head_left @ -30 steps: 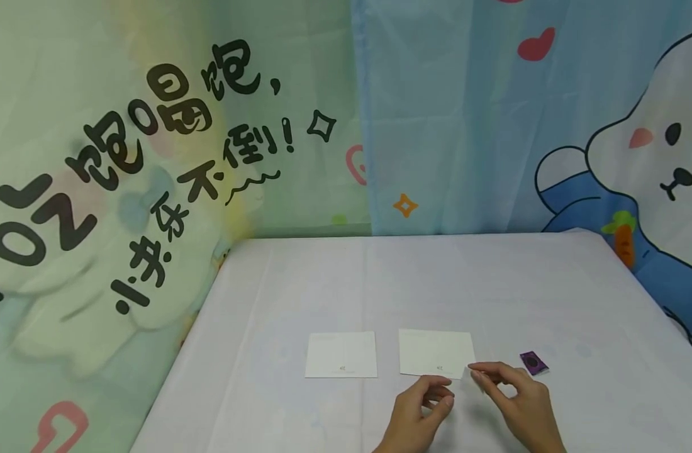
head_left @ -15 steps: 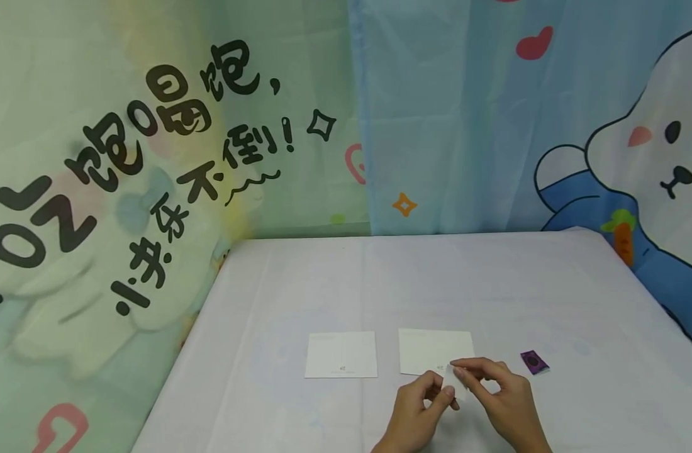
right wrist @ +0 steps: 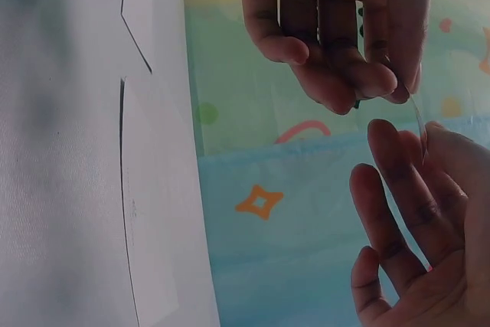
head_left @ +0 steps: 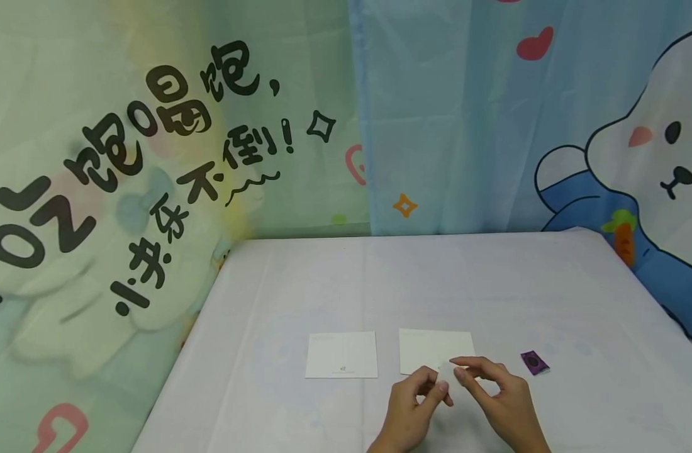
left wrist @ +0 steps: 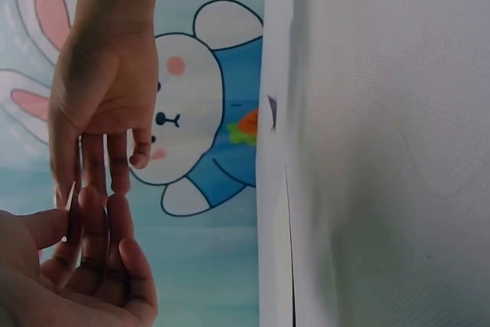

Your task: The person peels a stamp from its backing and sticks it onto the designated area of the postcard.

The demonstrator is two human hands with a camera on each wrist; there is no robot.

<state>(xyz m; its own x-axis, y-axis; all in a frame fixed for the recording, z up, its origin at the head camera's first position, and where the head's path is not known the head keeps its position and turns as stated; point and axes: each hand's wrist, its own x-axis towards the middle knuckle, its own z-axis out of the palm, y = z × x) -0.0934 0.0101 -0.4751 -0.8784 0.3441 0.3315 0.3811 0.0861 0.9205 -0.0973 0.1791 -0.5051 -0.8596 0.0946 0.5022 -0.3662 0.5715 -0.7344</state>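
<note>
A small, thin, whitish piece (head_left: 446,372), like a bit of paper or film, is stretched between my two hands above the table. My left hand (head_left: 412,402) pinches its left side between thumb and fingers. Its other side is pinched by my right hand (head_left: 501,399), whose fingertips are a short way off. Seen from the right wrist, the thin strip (right wrist: 419,124) is nearly edge-on and slightly bent. Just behind the hands lies a white card (head_left: 433,346), its lower right part hidden by them.
A second white card (head_left: 341,355) lies to the left of the first. To the right is a small purple packet (head_left: 534,362). All rest on a table with a white cloth (head_left: 301,283). Printed curtains (head_left: 416,126) hang behind it.
My right hand has moved left with the thin piece, toward my left hand. My left hand, apart from it one second ago, now pinches its left side. The cards and packet stay put.
</note>
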